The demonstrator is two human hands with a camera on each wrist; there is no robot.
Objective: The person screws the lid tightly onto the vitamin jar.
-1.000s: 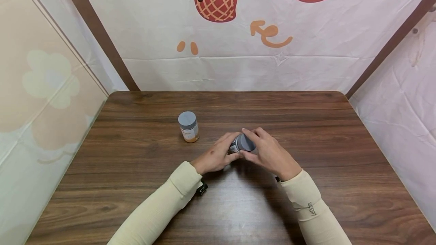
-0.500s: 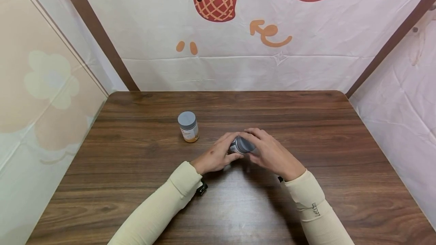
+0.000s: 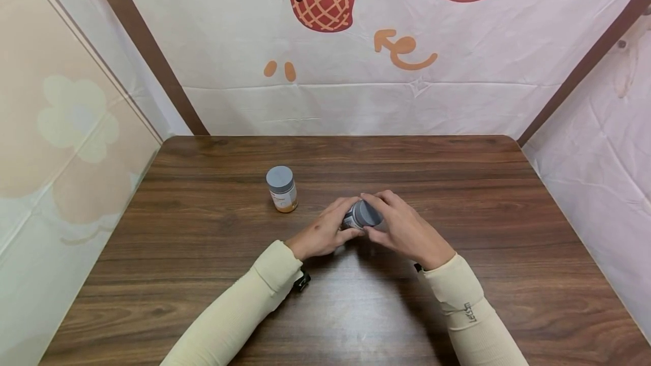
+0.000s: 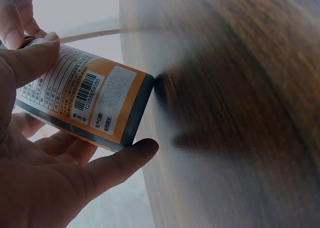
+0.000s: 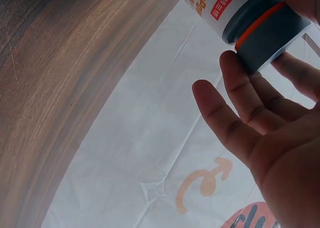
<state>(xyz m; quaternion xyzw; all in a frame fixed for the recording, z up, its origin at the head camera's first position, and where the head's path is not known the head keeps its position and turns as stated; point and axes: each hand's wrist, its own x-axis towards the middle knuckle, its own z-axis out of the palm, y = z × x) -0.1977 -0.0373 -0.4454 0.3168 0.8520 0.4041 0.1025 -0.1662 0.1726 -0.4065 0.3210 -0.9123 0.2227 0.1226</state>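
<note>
In the head view, my left hand (image 3: pixel 320 235) grips a jar (image 4: pixel 95 95) by its body, tilted with its lid end toward the right. The left wrist view shows its orange and white label with a barcode, and its dark base just off the table. My right hand (image 3: pixel 409 233) holds the dark grey lid (image 5: pixel 270 35) between thumb and fingertips. A thin orange ring (image 5: pixel 259 25) runs round the lid in the right wrist view. A second jar (image 3: pixel 282 199) with a grey lid stands upright to the left, touched by neither hand.
Both hands work above the middle of a brown wood-grain table (image 3: pixel 213 185). A printed white cloth (image 3: pixel 229 106) hangs behind its far edge, and more cloth hangs at both sides.
My right fingers turn round the lid, thumb tucking lower half a second ago and now back nearer its earlier place. The left hand and both jars stay almost still.
</note>
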